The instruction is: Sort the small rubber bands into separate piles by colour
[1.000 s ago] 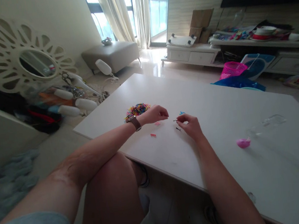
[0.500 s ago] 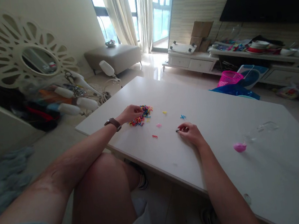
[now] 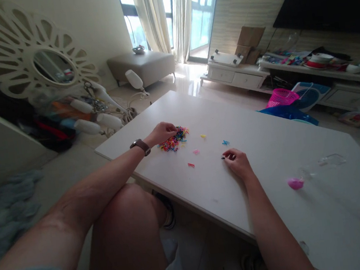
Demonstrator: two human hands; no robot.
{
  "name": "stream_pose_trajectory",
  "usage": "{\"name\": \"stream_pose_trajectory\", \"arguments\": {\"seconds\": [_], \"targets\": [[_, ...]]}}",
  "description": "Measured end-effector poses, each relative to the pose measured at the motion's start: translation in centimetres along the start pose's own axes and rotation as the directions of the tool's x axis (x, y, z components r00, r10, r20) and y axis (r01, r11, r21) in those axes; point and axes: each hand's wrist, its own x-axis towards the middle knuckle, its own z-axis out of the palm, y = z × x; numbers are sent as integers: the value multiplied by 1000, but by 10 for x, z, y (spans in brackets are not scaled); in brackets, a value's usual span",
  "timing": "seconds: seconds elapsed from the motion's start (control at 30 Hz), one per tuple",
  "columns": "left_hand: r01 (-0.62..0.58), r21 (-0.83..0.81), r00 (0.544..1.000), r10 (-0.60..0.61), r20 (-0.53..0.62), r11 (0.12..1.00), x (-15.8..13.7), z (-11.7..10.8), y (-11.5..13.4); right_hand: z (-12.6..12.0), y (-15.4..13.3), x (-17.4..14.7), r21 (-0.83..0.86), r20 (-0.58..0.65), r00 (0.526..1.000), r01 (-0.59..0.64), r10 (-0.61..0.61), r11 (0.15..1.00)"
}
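Observation:
On the white table (image 3: 172, 179) lies a pile of small, thin, many-coloured pieces (image 3: 172, 144); their exact kind is too small to tell. My left hand (image 3: 162, 132), with a dark watch on its wrist, is over the pile's back edge, fingertips pinched together at it. What they hold, if anything, is hidden. Farther right, my right hand (image 3: 237, 163) rests on the table, its fingertips closed on a small black piece (image 3: 223, 157). Between the hands lie a red piece (image 3: 190, 165), a pink cluster (image 3: 196, 152) and a yellow one (image 3: 203, 136). Blue pieces (image 3: 225, 142) lie just beyond my right hand.
A shiny pink object (image 3: 295, 183) and a clear plastic piece (image 3: 332, 160) lie on the table's right side. Lamp arms with white shades (image 3: 109, 121) stand by its left edge. Past the far right edge is a pink basket (image 3: 282, 96).
The whole view has shifted slightly, so things appear a little farther right. My left hand stays at the pile, and my right hand keeps the black piece, which now sits a bit farther from the red piece.

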Motion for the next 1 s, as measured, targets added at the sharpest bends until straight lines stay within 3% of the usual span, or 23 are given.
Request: {"name": "stream_pose_trajectory", "arguments": {"seconds": [0.17, 0.4, 1.0], "targets": [[-26, 15, 998, 25, 58, 1000, 2, 10, 5, 1, -2, 3, 33, -104, 994, -20, 23, 999], [-3, 93, 984, -14, 175, 996, -3, 24, -9, 2, -3, 5, 89, -232, 968, -76, 95, 993], [-99, 170, 970, 57, 238, 980, 4, 46, -7, 2, -5, 4, 122, -247, 962, -84, 113, 989]]}}
